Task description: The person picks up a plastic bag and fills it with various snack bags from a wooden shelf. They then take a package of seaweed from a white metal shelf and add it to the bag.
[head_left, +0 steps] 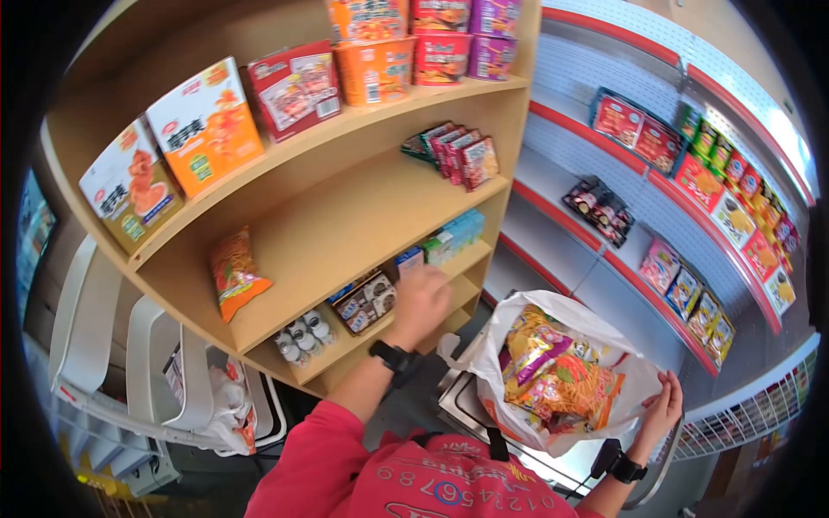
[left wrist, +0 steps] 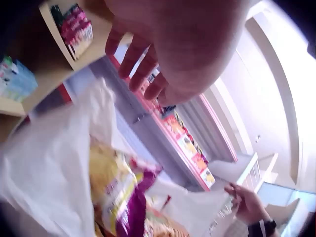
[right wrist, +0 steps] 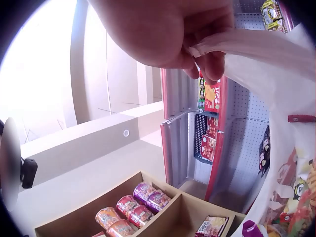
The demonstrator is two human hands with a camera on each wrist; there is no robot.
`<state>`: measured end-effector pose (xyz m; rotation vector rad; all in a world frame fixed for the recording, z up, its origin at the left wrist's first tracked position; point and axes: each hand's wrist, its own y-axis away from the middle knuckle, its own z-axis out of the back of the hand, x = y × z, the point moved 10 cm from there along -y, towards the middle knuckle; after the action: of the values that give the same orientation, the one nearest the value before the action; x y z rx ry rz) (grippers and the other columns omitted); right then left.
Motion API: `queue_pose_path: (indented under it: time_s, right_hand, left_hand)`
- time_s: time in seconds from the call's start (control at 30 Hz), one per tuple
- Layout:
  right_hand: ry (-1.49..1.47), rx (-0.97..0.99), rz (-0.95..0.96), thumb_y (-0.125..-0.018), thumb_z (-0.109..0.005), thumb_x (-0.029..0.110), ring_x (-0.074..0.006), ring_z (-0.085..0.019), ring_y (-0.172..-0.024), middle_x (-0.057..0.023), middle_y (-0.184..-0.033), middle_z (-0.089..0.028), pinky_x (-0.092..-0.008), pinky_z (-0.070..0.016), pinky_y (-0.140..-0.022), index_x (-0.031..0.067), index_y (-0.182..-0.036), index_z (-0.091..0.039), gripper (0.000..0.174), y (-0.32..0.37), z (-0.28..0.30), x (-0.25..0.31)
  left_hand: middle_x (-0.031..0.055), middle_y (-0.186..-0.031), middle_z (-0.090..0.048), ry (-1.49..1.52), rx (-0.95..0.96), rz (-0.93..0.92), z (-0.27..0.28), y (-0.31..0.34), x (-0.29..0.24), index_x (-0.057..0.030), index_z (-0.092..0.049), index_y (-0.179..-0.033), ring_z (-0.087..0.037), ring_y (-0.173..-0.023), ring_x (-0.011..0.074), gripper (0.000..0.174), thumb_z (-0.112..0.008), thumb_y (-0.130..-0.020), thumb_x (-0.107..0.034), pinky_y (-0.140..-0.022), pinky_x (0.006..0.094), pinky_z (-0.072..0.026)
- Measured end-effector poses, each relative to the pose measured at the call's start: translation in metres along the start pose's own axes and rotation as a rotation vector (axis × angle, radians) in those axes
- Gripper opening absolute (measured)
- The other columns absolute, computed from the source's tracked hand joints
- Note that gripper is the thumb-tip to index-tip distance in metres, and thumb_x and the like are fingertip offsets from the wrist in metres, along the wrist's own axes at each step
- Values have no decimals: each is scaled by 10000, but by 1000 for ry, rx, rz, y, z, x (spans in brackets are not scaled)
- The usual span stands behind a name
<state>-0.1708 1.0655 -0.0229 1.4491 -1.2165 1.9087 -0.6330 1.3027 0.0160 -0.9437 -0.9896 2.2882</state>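
Note:
A white plastic bag (head_left: 492, 345) stands wide at its mouth, holding several snack packets in orange, yellow and purple wrappers. At its right rim my right hand (head_left: 661, 406) pinches the edge; in the right wrist view the thumb and fingers of this hand (right wrist: 197, 49) hold the folded plastic. My left hand (head_left: 423, 302) is in the air left of the bag, in front of the wooden shelf. The left wrist view shows its fingers (left wrist: 139, 64) apart and loosely bent, with nothing in them. A purple-edged packet (left wrist: 133, 197) lies uppermost in the bag below that hand.
The wooden shelf (head_left: 345, 233) carries boxes, instant-noodle tubs (head_left: 373, 69), red sachets (head_left: 466, 155), an orange snack bag (head_left: 237, 276) and white bottles (head_left: 302, 337). Red-edged metal shelves (head_left: 561, 207) with snack packs stand to the right. Shopping baskets (head_left: 164, 363) are at the left.

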Motion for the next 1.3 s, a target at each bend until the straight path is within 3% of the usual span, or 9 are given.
queue_pose_path:
  time_s: [0.13, 0.3, 0.37, 0.4, 0.57, 0.8, 0.97, 1.1, 1.3]
  right_hand:
    - [22, 13, 11, -914, -419, 111, -35, -444, -484, -120, -996, -614, -170, -375, -433, -4, -1124, -529, 264, 4, -15, 5]
    - [76, 20, 5, -917, -417, 117, -32, -450, -487, -119, -1004, -609, -166, -372, -432, -3, -1129, -529, 268, 9, -27, 3]
    - [78, 15, 5, -917, -417, 117, -33, -459, -492, -118, -1001, -608, -163, -375, -428, -2, -1131, -528, 269, 10, -31, 2]
    - [70, 22, 13, -916, -420, 119, -34, -464, -494, -119, -1001, -608, -164, -378, -427, -2, -1132, -528, 269, 10, -33, 0]
    - [74, 29, 17, -909, -438, 123, -39, -475, -493, -114, -975, -618, -168, -383, -424, -4, -1127, -529, 269, 17, -40, 6]
    - [69, -6, 6, -901, -444, 92, -38, -488, -534, -94, -939, -624, -172, -381, -440, 6, -1104, -551, 245, 31, -38, 25]
    - [36, -16, -2, -897, -442, 83, -49, -493, -528, -100, -950, -622, -183, -393, -448, 6, -1096, -554, 240, 34, -36, 29]
    - [76, -15, -5, -902, -440, 88, -48, -482, -502, -99, -939, -623, -179, -394, -429, -9, -1087, -547, 234, 35, -34, 35]
    - [53, -21, -42, -894, -442, 77, -47, -480, -490, -82, -911, -629, -185, -400, -445, -4, -1062, -567, 225, 39, -22, 40]
  left_hand:
    - [208, -1112, -507, -606, -134, 320, 107, 21, 140, -23, -526, -1041, -446, -1076, 355, 379, -611, -709, -183, -906, 442, -363]
    - [248, -1210, -424, -922, -258, 627, 244, 51, 226, -19, -421, -1204, -417, -1108, 388, 573, -620, -703, -214, -936, 482, -332]
    - [247, -1220, -407, -1048, -174, 876, 270, 68, 251, -109, -390, -1272, -411, -1117, 394, 613, -615, -725, -268, -897, 551, -341]
    - [247, -1220, -407, -1044, -171, 867, 272, 68, 251, -109, -390, -1272, -411, -1117, 394, 613, -615, -725, -268, -897, 551, -341]
    - [194, -1169, -435, -984, -37, 1090, 277, 82, 280, -338, -384, -1279, -429, -1105, 367, 537, -569, -777, -386, -810, 593, -374]
    - [146, -1118, -460, -851, -125, 696, 241, 64, 243, -315, -429, -1262, -453, -1063, 339, 533, -621, -766, -286, -845, 498, -375]
    - [165, -1085, -451, -303, -128, 211, 160, 28, 122, -159, -475, -1248, -451, -1038, 342, 543, -650, -734, -134, -860, 414, -380]
    - [195, -1189, -412, 13, 249, 56, 62, 15, 47, -112, -482, -1223, -418, -1088, 361, 540, -660, -713, -116, -936, 413, -331]
    - [177, -1181, -428, 455, 792, -370, -55, 48, -110, -174, -461, -1256, -446, -1075, 338, 583, -673, -713, -195, -911, 414, -367]
